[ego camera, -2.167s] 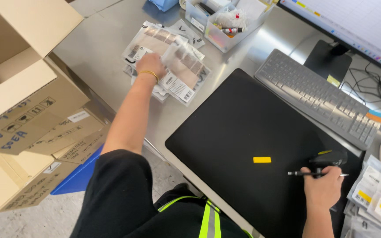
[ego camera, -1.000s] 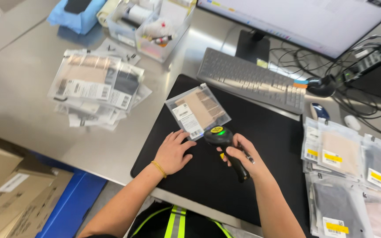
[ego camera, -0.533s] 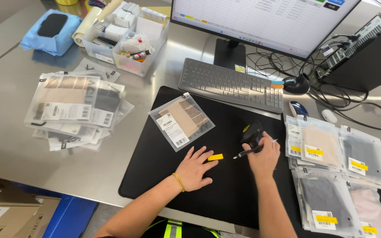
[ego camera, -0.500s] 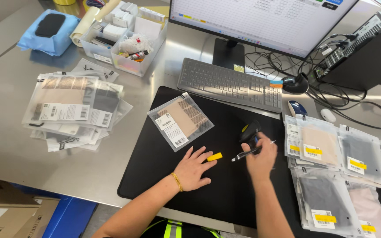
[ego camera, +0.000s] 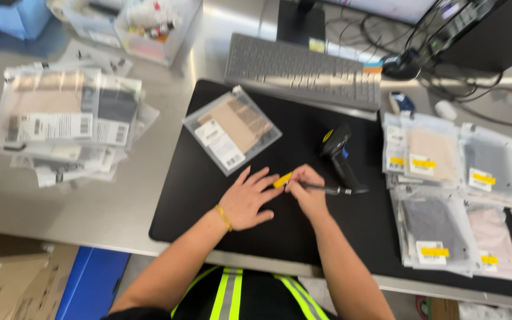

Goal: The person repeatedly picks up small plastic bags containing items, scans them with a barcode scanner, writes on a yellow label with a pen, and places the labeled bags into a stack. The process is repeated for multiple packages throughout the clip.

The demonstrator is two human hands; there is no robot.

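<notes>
My left hand (ego camera: pixel 250 198) lies flat on the black mat (ego camera: pixel 202 178), fingers spread, fingertips by a small yellow sticker (ego camera: pixel 282 179). My right hand (ego camera: pixel 307 191) grips a black pen (ego camera: pixel 327 189) and pinches at the same sticker. A black handheld scanner (ego camera: pixel 340 155) lies on the mat just right of my right hand. A clear bag with a beige garment and a white label (ego camera: pixel 231 128) rests on the mat above my left hand.
A pile of bagged garments (ego camera: pixel 66 121) lies on the steel table at left. Bagged garments with yellow stickers (ego camera: pixel 454 195) cover the right side. A grey keyboard (ego camera: pixel 303 71), monitor stand, cables and a clear bin (ego camera: pixel 149 26) stand behind. Cardboard boxes (ego camera: pixel 13 281) sit below left.
The scanner has been set down on the mat. My right hand, still holding the pen, has moved left to meet my left hand at the yellow sticker.
</notes>
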